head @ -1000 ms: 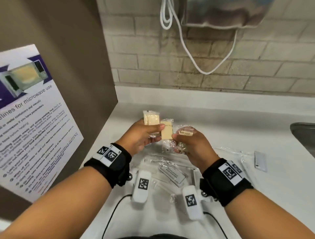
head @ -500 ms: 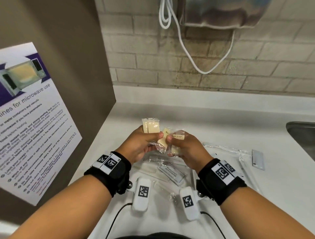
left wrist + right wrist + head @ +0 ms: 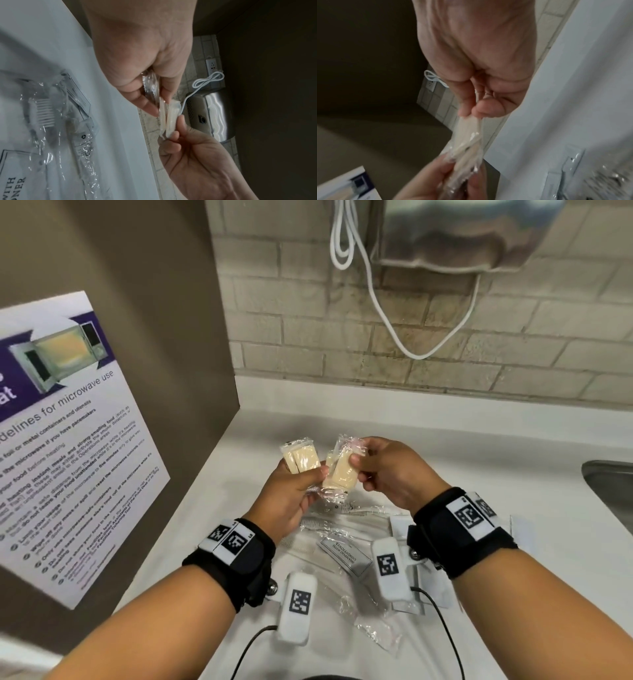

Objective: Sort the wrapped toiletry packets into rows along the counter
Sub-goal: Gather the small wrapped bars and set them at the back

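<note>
- My left hand (image 3: 291, 501) grips one soap packet (image 3: 301, 461) above the counter (image 3: 513, 460).
- My right hand (image 3: 394, 470) pinches a second packet (image 3: 342, 474); the left thumb apparently touches it too.

A white counter (image 3: 496, 446) carries clear-wrapped packets: a shampoo sachet (image 3: 345, 553), apparently a comb (image 3: 45, 113), other blurred wrappers.

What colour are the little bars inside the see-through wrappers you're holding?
Pale cream-yellow bars in clear wrappers, held between both hands. The head view shows them best.
</note>
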Tool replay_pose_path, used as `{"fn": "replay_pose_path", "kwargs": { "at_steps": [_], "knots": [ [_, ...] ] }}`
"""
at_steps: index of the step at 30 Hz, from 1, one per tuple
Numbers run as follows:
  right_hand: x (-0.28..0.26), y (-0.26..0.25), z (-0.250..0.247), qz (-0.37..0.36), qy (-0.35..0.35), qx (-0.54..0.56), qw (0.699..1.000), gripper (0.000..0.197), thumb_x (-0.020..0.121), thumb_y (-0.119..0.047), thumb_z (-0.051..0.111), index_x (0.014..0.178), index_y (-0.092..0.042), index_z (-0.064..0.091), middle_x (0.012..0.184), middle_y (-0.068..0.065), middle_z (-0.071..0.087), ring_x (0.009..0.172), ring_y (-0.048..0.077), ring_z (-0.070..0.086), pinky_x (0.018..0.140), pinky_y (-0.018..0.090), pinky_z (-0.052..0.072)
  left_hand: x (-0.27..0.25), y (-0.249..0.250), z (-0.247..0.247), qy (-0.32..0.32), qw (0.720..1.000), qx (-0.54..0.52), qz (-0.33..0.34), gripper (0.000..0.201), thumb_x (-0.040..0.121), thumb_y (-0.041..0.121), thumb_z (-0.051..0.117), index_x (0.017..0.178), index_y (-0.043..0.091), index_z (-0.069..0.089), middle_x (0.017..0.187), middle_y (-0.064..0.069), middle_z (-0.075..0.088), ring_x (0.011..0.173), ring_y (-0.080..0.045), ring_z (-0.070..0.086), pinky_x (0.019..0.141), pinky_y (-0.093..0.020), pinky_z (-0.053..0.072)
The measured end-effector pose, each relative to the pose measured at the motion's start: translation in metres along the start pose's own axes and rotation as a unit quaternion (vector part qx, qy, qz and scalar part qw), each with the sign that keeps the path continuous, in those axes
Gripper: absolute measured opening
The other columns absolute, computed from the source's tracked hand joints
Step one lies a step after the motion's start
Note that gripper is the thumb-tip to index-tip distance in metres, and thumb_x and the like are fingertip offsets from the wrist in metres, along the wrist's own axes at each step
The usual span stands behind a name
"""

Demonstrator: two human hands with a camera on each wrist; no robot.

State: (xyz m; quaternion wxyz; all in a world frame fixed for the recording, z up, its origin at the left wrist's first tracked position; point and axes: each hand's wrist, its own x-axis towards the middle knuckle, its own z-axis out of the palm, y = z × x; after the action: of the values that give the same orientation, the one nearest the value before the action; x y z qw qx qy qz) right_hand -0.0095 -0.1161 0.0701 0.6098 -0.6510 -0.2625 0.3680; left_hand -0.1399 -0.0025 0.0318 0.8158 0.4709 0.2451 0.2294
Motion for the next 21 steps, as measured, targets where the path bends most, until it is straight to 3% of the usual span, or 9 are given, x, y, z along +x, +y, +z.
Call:
{"fn": "replay_pose_path", "kwargs": {
  "at_steps": [3, 7, 11, 13, 15, 16, 18, 19, 21],
  "knots": [
    [0.002, 0.003, 0.003, -0.021, 0.020, -0.058, 0.998, 0.037, 0.080, 0.002, 0.071, 0.113, -0.008, 0.058, 0.060, 0.002, 0.048, 0.049, 0.016, 0.052, 0.044, 0.025, 0.042, -0.001, -0.001, 0.000, -0.008, 1.000, -0.003, 0.007, 0.024, 0.088, -0.002, 0.060, 0.101, 0.018, 0.056, 0.087, -0.004, 0.067, 0.078, -0.019, 0.066, 0.067, -0.029, 0.053],
    [0.004, 0.010, 0.011, -0.032, 0.047, -0.083, 0.995, 0.037, 0.076, -0.003, 0.077, 0.109, -0.010, 0.060, 0.065, 0.003, 0.051, 0.052, 0.017, 0.054, 0.049, 0.028, 0.046, -0.002, -0.004, -0.004, -0.025, 1.000, 0.001, 0.012, 0.025, 0.086, 0.001, 0.063, 0.102, 0.019, 0.058, 0.085, -0.003, 0.069, 0.075, -0.018, 0.067, 0.067, -0.030, 0.051],
    [0.010, 0.016, 0.016, 0.028, 0.033, -0.095, 0.995, 0.033, 0.081, -0.017, 0.076, 0.106, -0.008, 0.058, 0.076, 0.006, 0.061, 0.061, 0.019, 0.058, 0.051, 0.028, 0.047, 0.001, -0.003, -0.008, -0.020, 1.000, 0.010, 0.013, 0.029, 0.086, -0.006, 0.061, 0.106, 0.014, 0.057, 0.083, -0.006, 0.068, 0.064, -0.013, 0.069, 0.049, -0.024, 0.055],
    [0.021, 0.019, 0.018, 0.053, 0.007, -0.110, 0.993, 0.027, 0.082, -0.019, 0.074, 0.098, -0.005, 0.058, 0.077, 0.008, 0.062, 0.062, 0.019, 0.058, 0.050, 0.028, 0.046, 0.006, 0.002, -0.014, -0.016, 1.000, 0.021, -0.008, 0.023, 0.087, -0.006, 0.059, 0.100, 0.013, 0.056, 0.077, -0.004, 0.069, 0.059, -0.011, 0.069, 0.045, -0.022, 0.053],
    [0.037, 0.020, 0.021, 0.059, 0.006, -0.118, 0.991, 0.020, 0.083, -0.017, 0.073, 0.091, -0.006, 0.059, 0.076, 0.009, 0.061, 0.061, 0.019, 0.057, 0.050, 0.027, 0.045, 0.012, 0.009, -0.025, 0.009, 0.999, 0.022, -0.039, 0.015, 0.089, -0.002, 0.059, 0.096, 0.011, 0.058, 0.081, -0.006, 0.073, 0.066, -0.016, 0.071, 0.053, -0.026, 0.057],
    [0.049, 0.019, 0.024, 0.062, 0.014, -0.118, 0.991, 0.017, 0.083, -0.015, 0.073, 0.087, -0.008, 0.058, 0.075, 0.009, 0.060, 0.060, 0.019, 0.056, 0.051, 0.026, 0.044, 0.015, 0.013, -0.034, 0.026, 0.998, 0.015, -0.059, 0.010, 0.091, 0.002, 0.058, 0.098, 0.009, 0.058, 0.091, -0.012, 0.073, 0.077, -0.022, 0.071, 0.066, -0.033, 0.060],
    [0.075, 0.018, 0.032, 0.064, 0.035, -0.130, 0.989, 0.018, 0.084, -0.013, 0.071, 0.079, -0.012, 0.054, 0.073, 0.008, 0.059, 0.060, 0.019, 0.056, 0.052, 0.026, 0.045, 0.020, 0.020, -0.052, 0.057, 0.993, -0.002, -0.103, 0.017, 0.094, 0.010, 0.052, 0.110, 0.005, 0.056, 0.110, -0.022, 0.069, 0.101, -0.036, 0.065, 0.094, -0.048, 0.052],
    [0.088, 0.018, 0.038, 0.066, 0.042, -0.145, 0.986, 0.019, 0.084, -0.013, 0.071, 0.077, -0.013, 0.053, 0.072, 0.008, 0.059, 0.060, 0.020, 0.056, 0.053, 0.027, 0.045, 0.021, 0.022, -0.061, 0.071, 0.991, -0.006, -0.117, 0.022, 0.094, 0.011, 0.049, 0.115, 0.004, 0.054, 0.114, -0.025, 0.067, 0.107, -0.039, 0.062, 0.100, -0.053, 0.047],
    [0.115, 0.020, 0.053, 0.079, 0.030, -0.200, 0.976, 0.019, 0.086, -0.015, 0.070, 0.079, -0.013, 0.052, 0.072, 0.008, 0.060, 0.061, 0.020, 0.057, 0.056, 0.028, 0.047, 0.026, 0.022, -0.081, 0.099, 0.989, -0.010, -0.113, 0.025, 0.095, 0.007, 0.045, 0.119, 0.001, 0.050, 0.111, -0.026, 0.067, 0.109, -0.042, 0.062, 0.101, -0.055, 0.045]
  ]
}}
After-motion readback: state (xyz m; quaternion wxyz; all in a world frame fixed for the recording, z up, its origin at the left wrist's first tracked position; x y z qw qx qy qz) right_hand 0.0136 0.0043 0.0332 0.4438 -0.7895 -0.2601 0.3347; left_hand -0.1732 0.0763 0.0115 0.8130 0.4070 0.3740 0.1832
